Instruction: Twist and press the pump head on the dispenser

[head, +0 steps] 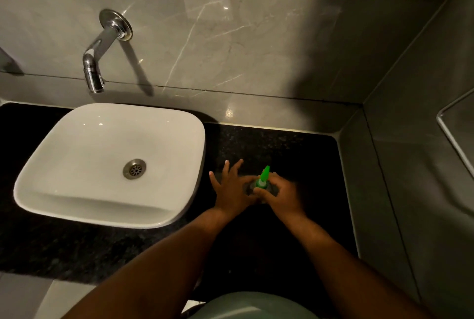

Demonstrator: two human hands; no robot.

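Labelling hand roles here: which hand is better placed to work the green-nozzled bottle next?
Probably the right hand: its fingers curl around the small dark bottle with the green nozzle on the black granite counter. The left hand only touches it, fingers spread.

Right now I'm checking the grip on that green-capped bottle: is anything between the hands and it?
Nothing visible. The right hand curls round the green-capped bottle on the black counter; the left hand touches its base with fingers spread. The white basin sits apart, to the left.
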